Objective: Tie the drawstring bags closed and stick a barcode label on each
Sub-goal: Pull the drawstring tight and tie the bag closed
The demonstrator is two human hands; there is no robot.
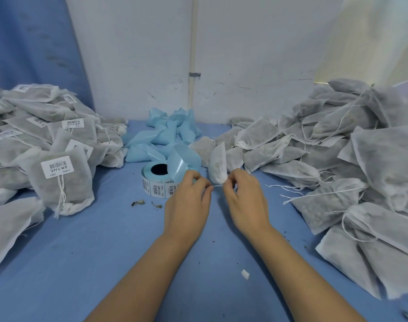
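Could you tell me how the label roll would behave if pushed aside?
The label roll lies flat, hole upward, so it would probably slide rather than roll. Its loose blue backing strip looks floppy and would likely trail behind.

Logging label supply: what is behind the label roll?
A heap of spent blue backing strip lies behind the label roll. The left hand, pinching a drawstring, hides the roll's right side.
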